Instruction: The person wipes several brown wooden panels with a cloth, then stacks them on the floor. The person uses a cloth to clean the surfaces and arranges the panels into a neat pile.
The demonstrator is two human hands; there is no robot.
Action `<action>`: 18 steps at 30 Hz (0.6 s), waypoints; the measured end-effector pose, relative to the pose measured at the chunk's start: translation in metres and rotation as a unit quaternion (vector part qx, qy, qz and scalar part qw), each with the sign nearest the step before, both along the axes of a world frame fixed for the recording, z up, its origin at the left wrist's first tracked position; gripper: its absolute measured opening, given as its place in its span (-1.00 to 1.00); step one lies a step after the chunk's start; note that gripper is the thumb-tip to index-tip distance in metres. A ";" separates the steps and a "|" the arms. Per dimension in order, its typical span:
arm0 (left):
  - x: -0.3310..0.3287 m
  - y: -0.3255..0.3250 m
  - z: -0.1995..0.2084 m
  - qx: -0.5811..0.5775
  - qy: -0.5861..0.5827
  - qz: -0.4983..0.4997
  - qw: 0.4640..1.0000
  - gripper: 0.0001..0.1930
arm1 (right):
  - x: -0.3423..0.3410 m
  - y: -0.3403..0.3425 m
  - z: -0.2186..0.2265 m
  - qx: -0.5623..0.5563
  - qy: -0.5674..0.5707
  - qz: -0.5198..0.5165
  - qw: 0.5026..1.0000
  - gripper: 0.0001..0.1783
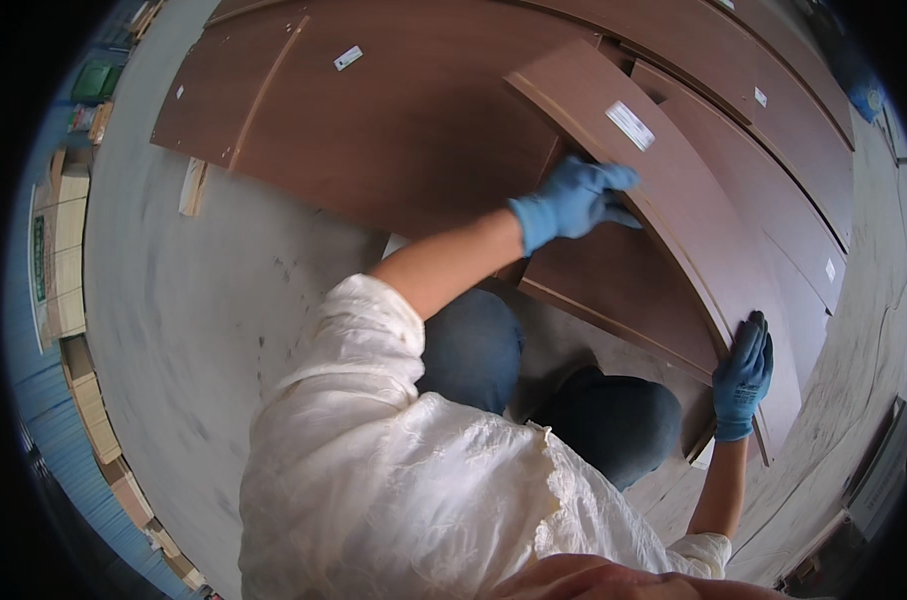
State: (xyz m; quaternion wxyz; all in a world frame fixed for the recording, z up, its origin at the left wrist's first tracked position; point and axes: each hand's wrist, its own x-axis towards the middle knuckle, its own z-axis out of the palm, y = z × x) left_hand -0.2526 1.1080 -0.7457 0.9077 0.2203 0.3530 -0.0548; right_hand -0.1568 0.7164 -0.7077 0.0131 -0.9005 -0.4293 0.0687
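A long, narrow brown board (663,190) with a white label lies slantwise across other brown panels, its near edge seemingly raised. My left hand (573,200), in a blue work glove, is at the board's left edge, fingers and thumb reaching to it; some blur softens the fingers. Lower down, my right hand (741,378), in a matching glove, grips the near end of the board with its fingers over the top face. The undersides of both grips are hidden.
A wide brown panel (403,110) and further stacked panels (773,170) lie beneath and beyond. A wooden block (193,187) sits under the panel's left corner. Stacked cartons (68,250) stand far left on the grey floor (213,330). My knees (613,420) are close to the stack.
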 end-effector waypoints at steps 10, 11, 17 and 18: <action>-0.206 0.175 0.093 0.242 0.105 0.156 0.952 -0.33 | -0.093 0.214 0.057 0.000 -0.042 0.315 0.948 -0.43; -0.224 0.182 0.094 0.247 0.120 0.179 0.945 -0.34 | -0.100 0.229 0.060 0.019 -0.016 0.321 0.947 -0.43; -0.301 0.211 0.085 0.260 0.145 0.273 0.915 -0.35 | -0.126 0.295 0.040 0.094 0.036 0.356 0.929 -0.41; -0.310 0.214 0.083 0.262 0.156 0.281 0.910 -0.35 | -0.131 0.302 0.035 0.099 0.045 0.358 0.927 -0.41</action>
